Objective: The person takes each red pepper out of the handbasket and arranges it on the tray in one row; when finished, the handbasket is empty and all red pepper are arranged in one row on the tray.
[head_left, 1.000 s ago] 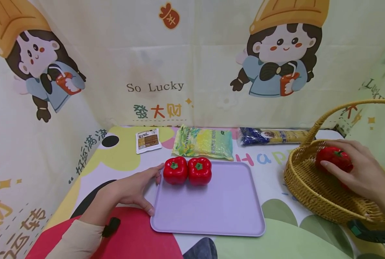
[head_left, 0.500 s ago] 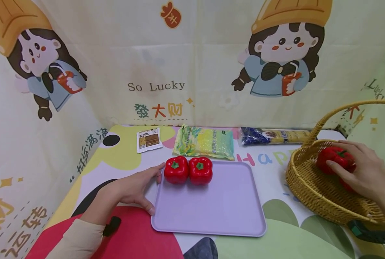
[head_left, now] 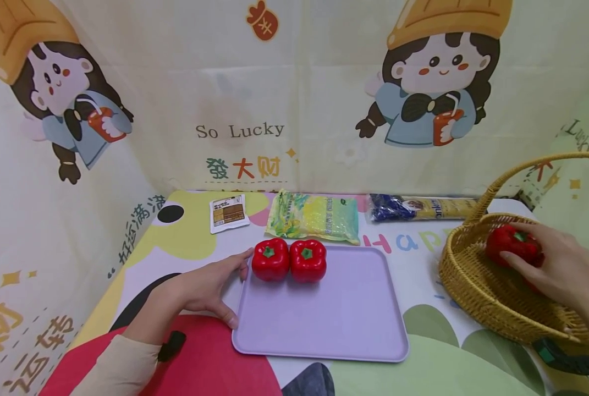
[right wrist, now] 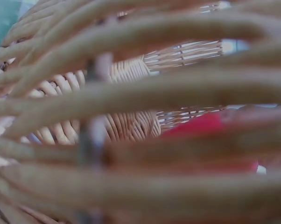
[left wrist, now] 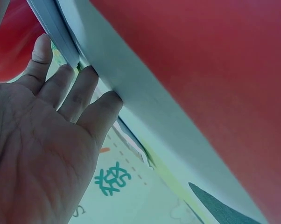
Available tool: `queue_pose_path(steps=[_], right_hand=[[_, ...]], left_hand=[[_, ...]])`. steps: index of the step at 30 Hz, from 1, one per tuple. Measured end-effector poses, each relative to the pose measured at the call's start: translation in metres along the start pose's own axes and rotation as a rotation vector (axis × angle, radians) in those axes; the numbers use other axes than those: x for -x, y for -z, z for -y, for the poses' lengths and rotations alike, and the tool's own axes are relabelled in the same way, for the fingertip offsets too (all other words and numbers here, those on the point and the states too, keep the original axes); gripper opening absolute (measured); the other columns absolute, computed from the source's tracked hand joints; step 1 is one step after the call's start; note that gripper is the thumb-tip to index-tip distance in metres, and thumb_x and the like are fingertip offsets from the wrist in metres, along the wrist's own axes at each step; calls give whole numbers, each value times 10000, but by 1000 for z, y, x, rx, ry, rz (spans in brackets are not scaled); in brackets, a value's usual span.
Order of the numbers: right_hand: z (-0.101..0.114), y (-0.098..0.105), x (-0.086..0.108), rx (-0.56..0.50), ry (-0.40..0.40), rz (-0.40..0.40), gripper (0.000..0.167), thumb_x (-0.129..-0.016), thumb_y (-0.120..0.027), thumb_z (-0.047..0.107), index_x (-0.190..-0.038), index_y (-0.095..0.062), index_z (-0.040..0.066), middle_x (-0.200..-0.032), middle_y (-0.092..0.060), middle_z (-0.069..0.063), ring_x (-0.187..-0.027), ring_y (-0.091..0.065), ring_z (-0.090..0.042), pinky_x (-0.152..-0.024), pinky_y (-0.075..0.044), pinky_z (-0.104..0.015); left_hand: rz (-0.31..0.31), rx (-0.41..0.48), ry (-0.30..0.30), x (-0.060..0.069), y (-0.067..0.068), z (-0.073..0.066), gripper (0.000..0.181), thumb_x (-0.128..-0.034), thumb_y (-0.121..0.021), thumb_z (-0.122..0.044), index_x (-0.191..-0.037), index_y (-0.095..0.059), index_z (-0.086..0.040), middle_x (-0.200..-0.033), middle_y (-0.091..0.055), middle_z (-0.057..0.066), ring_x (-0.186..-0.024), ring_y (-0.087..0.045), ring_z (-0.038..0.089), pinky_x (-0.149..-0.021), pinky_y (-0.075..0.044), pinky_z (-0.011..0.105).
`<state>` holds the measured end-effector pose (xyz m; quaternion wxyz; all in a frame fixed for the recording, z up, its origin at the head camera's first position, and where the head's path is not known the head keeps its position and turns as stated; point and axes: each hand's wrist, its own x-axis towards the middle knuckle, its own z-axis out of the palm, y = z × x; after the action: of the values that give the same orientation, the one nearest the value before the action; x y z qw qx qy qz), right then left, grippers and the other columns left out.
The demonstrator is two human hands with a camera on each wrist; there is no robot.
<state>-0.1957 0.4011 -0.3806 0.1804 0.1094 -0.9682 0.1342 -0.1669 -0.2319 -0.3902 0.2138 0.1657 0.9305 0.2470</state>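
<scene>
My right hand [head_left: 563, 267] reaches into a wicker basket [head_left: 477, 302] and grips a red bell pepper [head_left: 507, 245] between thumb and fingers. A bit more red shows beneath that hand, mostly hidden. In the right wrist view, blurred basket strands [right wrist: 178, 88] cover most of the picture, with the red pepper [right wrist: 194, 126] partly behind them. My left hand [head_left: 205, 289] touches the left edge of a lilac tray [head_left: 348, 319] with thumb and fingers spread. Two red bell peppers, one [head_left: 270, 265] left and one [head_left: 308, 268] right, sit side by side in the tray's far left corner.
Behind the tray lie a small white packet [head_left: 229, 213], a green-yellow bag [head_left: 314, 217] and a long blue-and-yellow pack [head_left: 423, 208]. The basket's tall handle [head_left: 502, 187] arches over its opening. A printed cloth wall [head_left: 324, 99] closes off the back.
The head view has shifted very slightly. My right hand's fingers have come down a little around the pepper in the basket. The left hand and the tray keep their places.
</scene>
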Motion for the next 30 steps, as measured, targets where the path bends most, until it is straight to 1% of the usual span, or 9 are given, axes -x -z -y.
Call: queue_pose_path(steps=[5, 8, 10, 11, 13, 15, 18, 22, 30], right_hand=[[-2, -2, 1, 12, 68, 10, 663, -801, -877, 117, -1330, -536, -92, -1296, -477, -360, -1103, -466, -592, -793, -448, -774], [-2, -4, 2, 0, 119, 10, 633, -761, -897, 61, -1301, -591, -66, -1331, -442, -339, -1129, -449, -589, -771, -463, -764], [-2, -5, 3, -13, 171, 2, 628, -701, -924, 28, -1264, -648, -7, -1340, -443, -315, -1127, -457, -550, -821, -566, -533], [-2, -5, 3, -16, 200, -3, 633, -670, -937, 21, -1243, -670, 30, -1344, -447, -300, -1122, -465, -529, -825, -567, -391], [-3, -5, 2, -12, 256, -12, 619, -631, -953, 27, -1192, -699, 84, -1338, -463, -276, -1107, -483, -492, -778, -449, -153], [-4, -5, 2, -7, 288, -15, 607, -618, -962, 47, -1166, -710, 112, -1322, -482, -258, -1080, -503, -472, -717, -307, -35], [-4, -5, 1, -10, 313, -22, 601, -621, -963, 55, -1164, -713, 111, -1285, -504, -248, -1054, -519, -459, -739, -296, 6], [-3, -3, 4, -44, 312, -39, 607, -609, -967, 49, -1162, -724, 107, -1256, -521, -251, -1046, -519, -440, -762, -274, 29], [11, 3, 6, -131, 219, -54, 613, -635, -955, 35, -1198, -710, 44, -1279, -490, -263, -1082, -474, -475, -756, -263, 71]], left_hand=[[1, -2, 2, 0, 0, -1, 1382, -542, -982, -542, -1643, -216, -207, -1340, -516, -64, -1387, -401, 198, -1166, -386, 533], [2, -1, 0, 0, 0, -1, 1382, -544, -984, -537, -1644, -214, -209, -1371, -510, -50, -1390, -400, 201, -1169, -382, 533], [3, 1, 2, 0, 0, -1, 1382, -544, -985, -536, -1644, -214, -210, -1406, -502, -38, -1399, -398, 206, -1168, -383, 533], [3, 4, 4, 0, 0, -1, 1380, -544, -985, -533, -1644, -216, -211, -1419, -497, -34, -1403, -396, 207, -1167, -385, 535], [2, 3, 2, 0, 0, -1, 1382, -543, -985, -536, -1643, -216, -208, -1427, -495, -31, -1405, -396, 208, -1168, -384, 533], [0, 0, 1, 0, -1, 0, 1383, -542, -985, -538, -1643, -218, -203, -1411, -502, -32, -1396, -401, 208, -1167, -385, 532], [-1, -5, 0, 0, 0, -1, 1384, -542, -982, -546, -1643, -217, -201, -1392, -506, -39, -1387, -405, 207, -1168, -384, 528], [3, -3, -5, 1, 0, -1, 1381, -547, -979, -547, -1642, -218, -189, -1386, -506, -36, -1385, -405, 216, -1168, -382, 535], [2, -1, -18, 1, 0, -1, 1367, -552, -980, -536, -1631, -231, -155, -1267, -529, -82, -1348, -419, 199, -1150, -406, 523]])
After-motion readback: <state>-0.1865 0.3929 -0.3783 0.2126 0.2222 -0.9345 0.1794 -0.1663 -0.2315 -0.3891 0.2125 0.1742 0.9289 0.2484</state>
